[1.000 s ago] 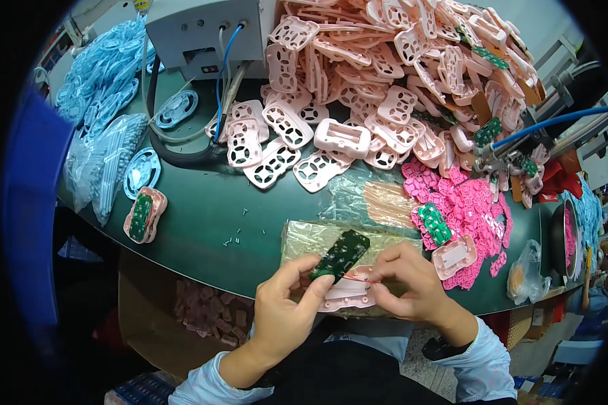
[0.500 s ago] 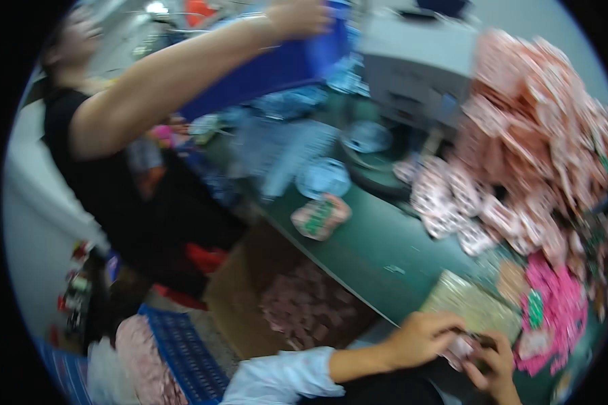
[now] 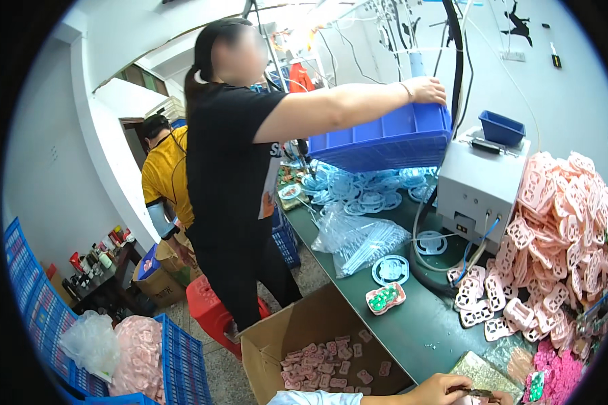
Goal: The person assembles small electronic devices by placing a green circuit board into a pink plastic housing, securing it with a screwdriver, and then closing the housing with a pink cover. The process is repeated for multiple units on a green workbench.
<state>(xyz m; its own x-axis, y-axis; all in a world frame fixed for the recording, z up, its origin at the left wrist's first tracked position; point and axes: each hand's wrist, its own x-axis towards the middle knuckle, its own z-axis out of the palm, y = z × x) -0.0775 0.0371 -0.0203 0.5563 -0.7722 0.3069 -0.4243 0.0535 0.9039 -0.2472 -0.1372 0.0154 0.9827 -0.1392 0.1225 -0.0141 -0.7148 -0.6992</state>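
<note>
Low at the right, my left hand (image 3: pixel 440 389) is closed, its fingertips bent over a small pale pink plastic piece mostly cut off by the lower edge. A dark, thin object (image 3: pixel 479 393) shows at the fingertips; its kind is unclear. My right hand (image 3: pixel 501 398) meets it from the other side, with only a few curled fingers in view. Just beyond both hands is a flat block wrapped in clear film (image 3: pixel 485 373). Beside it lie bright pink plastic pieces (image 3: pixel 557 368) and a small green-and-white piece (image 3: pixel 536 386).
Pale pink plastic frames (image 3: pixel 554 229) are heaped at the right by a grey machine (image 3: pixel 483 192). Light-blue rings (image 3: pixel 358 189) cover the far table. A cardboard box (image 3: pixel 260 344) of pink pieces stands left of the table. A co-worker in black (image 3: pixel 230 155) tilts a blue bin (image 3: pixel 385 135).
My view has swung up and left, so my hands now sit lower, partly cut off. Both hands stay together. The co-worker still holds the blue bin over the table.
</note>
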